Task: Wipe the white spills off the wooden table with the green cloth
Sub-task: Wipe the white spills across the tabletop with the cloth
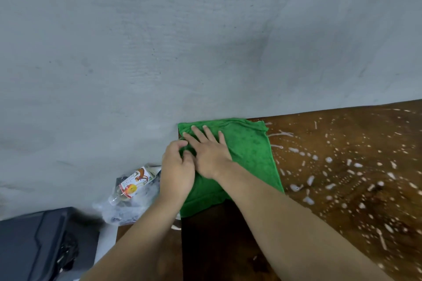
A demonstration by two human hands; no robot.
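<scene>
Your two bare forearms are reaching in from the bottom edge, crossing the near part of the dark brown wooden table [228, 246] and meeting over the green terry cloth [251, 150]. That cloth is lying spread flat at the table's far left corner, its far hem running along the grey plaster wall [159, 41] and its left side reaching the table's left edge. Your right hand [211, 155] is lying palm down on the cloth with the fingers stretched out and slightly spread, pointing toward the wall; it is pressing on the fabric rather than closing around anything. Your left hand [177, 169] is sitting just beside it, touching it, with the fingers curled in and the thumb and fingertips pinching up a small fold near the cloth's left edge. White spills [338, 178], in drops and short streaks, are covering the bare wood to the right of the cloth, starting just past its right hem and spreading toward the right edge of the view. Off the table's left side, lower down, a clear crumpled plastic bag [127, 207] is holding an empty-looking transparent plastic bottle [132, 183] with a white, orange and red label, lying tilted on its side; what else is in the bag you cannot tell. A black hard-sided case [34, 242] is sitting at the lower left corner.
</scene>
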